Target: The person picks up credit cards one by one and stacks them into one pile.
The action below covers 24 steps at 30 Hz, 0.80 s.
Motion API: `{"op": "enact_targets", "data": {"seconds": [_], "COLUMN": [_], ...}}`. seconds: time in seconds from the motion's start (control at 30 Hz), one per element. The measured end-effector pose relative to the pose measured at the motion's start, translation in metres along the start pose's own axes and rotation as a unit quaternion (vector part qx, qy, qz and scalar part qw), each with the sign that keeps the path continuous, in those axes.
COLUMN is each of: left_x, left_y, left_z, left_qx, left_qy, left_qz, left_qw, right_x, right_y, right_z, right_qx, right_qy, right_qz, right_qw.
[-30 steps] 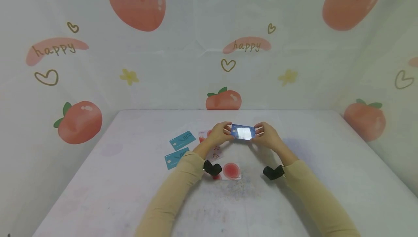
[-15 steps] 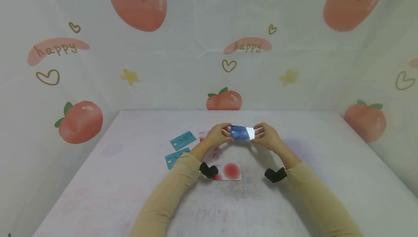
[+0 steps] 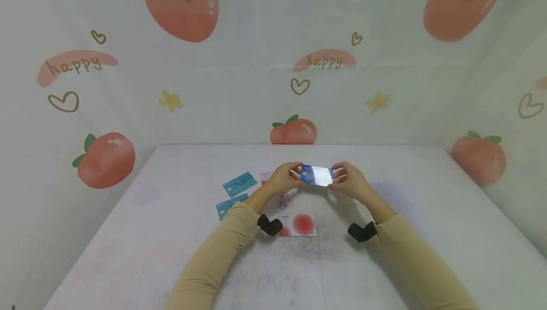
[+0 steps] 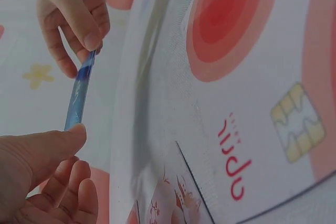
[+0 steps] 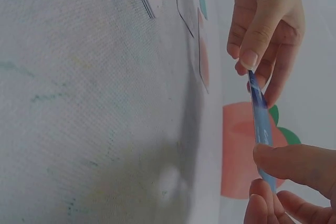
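Blue card point(image 3: 316, 175) glinting again, red-circled card point(image 3: 297, 225) barer

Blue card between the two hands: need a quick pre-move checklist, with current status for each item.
1. Left hand gripping the blue card: ok, thumb and fingers pinch one end.
2. Right hand gripping it: ok, pinches the opposite end.
3. Blue card off the table: ok, held above it.
4. Blue card's print readable in the head view: not ok, glare washes out the right part.
5. Lower teal card fully visible in the head view: not ok, left sleeve overlaps it.
6. Whole pink print under the left forearm visible: not ok, partly hidden in the head view.
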<state>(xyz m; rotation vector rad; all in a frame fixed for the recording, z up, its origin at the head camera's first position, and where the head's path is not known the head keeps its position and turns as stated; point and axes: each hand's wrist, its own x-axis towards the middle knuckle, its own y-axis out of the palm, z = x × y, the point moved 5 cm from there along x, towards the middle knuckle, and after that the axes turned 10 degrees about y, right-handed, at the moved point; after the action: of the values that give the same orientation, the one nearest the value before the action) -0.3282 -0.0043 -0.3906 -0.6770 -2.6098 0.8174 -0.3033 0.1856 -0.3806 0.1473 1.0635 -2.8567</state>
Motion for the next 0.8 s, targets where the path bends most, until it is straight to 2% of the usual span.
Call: {"op": "enact_targets", "data": {"seconds": [0.2, 0.47, 0.8], "left_x": [-0.003, -0.007, -0.016], "left_y": [-0.001, 0.001, -0.002], "left_z": [-0.001, 0.006, 0.008], "left_qx": [-0.007, -0.020, -0.010], "left_qy": [0.002, -0.003, 0.023], "left_qz": [-0.002, -0.009, -0.024], "left_qw": [1.0000, 0.9998, 0.9994], "right_x": [-0.003, -0.006, -0.009], "right_y": [0.001, 0.002, 0.005], "right_z": [0.002, 0.004, 0.008], "right_qx": [0.002, 0.000, -0.013], "right_qy": [-0.008, -0.019, -0.032], "right_qz": [0.001, 0.005, 0.007], "right_qw": [1.000, 1.000, 0.999]}}
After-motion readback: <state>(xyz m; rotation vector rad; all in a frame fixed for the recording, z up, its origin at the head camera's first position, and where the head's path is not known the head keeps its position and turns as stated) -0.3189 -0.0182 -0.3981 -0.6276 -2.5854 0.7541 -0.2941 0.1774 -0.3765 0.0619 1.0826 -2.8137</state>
